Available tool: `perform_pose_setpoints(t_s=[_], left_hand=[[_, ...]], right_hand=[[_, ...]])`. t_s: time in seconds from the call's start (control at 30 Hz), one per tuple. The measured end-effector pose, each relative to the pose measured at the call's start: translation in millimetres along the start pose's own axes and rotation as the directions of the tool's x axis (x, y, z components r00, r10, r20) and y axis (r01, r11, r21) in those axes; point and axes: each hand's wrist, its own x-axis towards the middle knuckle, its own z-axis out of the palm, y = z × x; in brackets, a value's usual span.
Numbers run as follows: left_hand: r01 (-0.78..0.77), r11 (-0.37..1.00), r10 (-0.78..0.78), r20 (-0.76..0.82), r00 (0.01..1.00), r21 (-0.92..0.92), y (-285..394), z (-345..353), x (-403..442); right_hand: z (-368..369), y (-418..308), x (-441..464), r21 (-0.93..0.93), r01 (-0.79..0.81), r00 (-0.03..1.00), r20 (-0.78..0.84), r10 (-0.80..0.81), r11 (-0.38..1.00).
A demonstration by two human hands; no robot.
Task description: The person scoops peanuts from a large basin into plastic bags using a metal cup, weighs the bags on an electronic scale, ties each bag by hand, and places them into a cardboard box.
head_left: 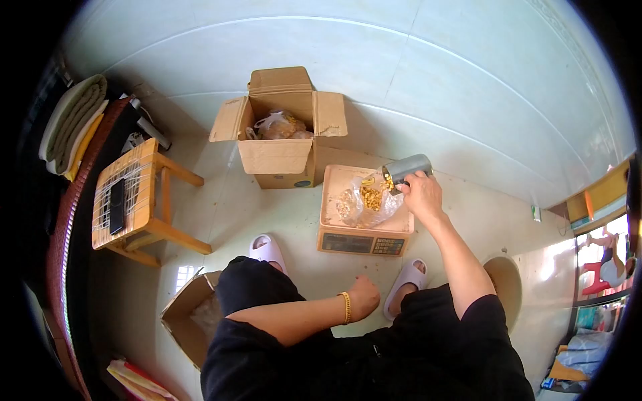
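Observation:
My right hand (422, 195) is closed around a grey cylindrical cup (411, 167), which lies tilted with its mouth to the left. Small yellow pieces show at the cup's mouth. Just below and left of it, an open clear plastic bag (386, 215) holds more yellow pieces (371, 198). The bag rests on the flat top of a weighing scale (331, 220), with a keypad and display on its front. My left hand (364, 297), a yellow bracelet at its wrist, is closed in a fist between my knees, apart from the scale; nothing shows in it.
An open cardboard box (274, 157) with filled plastic bags (281, 125) stands by the wall. Left is a wooden stool (142, 207) with a dark phone-like object (117, 206) on it. Another open box (177, 311) sits by my left leg, a round tan container (506, 287) right.

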Motion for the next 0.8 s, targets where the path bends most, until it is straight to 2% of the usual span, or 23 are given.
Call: perform_pose_setpoints(t_s=[0.43, 0.53, 0.6, 0.63, 0.67, 0.7, 0.73, 0.77, 0.8], left_hand=[[-0.005, 0.999, 0.006, -0.025, 1.000, 0.038, 0.3, 2.8, -1.6], [-0.005, 1.000, 0.006, -0.036, 0.999, 0.025, -0.4, 5.3, -0.4], [-0.008, 0.999, 0.006, -0.031, 0.999, -0.040, -2.3, 2.3, 0.9], [-0.008, 0.999, 0.007, -0.035, 0.999, -0.032, -4.4, -2.9, 3.0], [0.002, 0.999, 0.001, 0.044, 0.999, -0.053, -5.2, -8.3, 5.7], [0.012, 0.997, -0.003, 0.126, 0.992, -0.077, -6.3, -12.4, 6.9], [0.008, 0.997, 0.002, 0.124, 0.992, -0.076, -8.7, -13.9, 6.3], [0.012, 0.999, -0.009, 0.057, 0.998, -0.048, -10.0, -15.1, 5.6], [0.016, 1.000, -0.017, -0.012, 1.000, -0.022, -10.0, -15.8, 5.7]], right_hand=[[-4.1, 6.2, 4.8, 0.054, -0.058, 0.998, -0.035, 0.060, 0.997], [-8.3, 14.4, 9.5, 0.110, -0.062, 0.996, -0.055, 0.068, 0.992], [-19.6, 23.1, 13.1, 0.249, -0.181, 0.981, -0.018, 0.191, 0.951], [-28.5, 30.5, 14.1, 0.249, -0.179, 0.981, -0.027, 0.191, 0.952], [-39.4, 40.6, 13.5, 0.536, -0.340, 0.939, 0.154, 0.306, 0.773], [-50.6, 50.6, 11.8, 0.723, -0.493, 0.867, 0.362, 0.342, 0.485], [-63.7, 58.2, 5.7, 0.766, -0.525, 0.846, 0.423, 0.324, 0.372], [-79.2, 65.8, -5.6, 0.792, -0.554, 0.824, 0.479, 0.303, 0.254], [-95.0, 72.7, -18.2, 0.808, -0.546, 0.827, 0.477, 0.297, 0.222]])
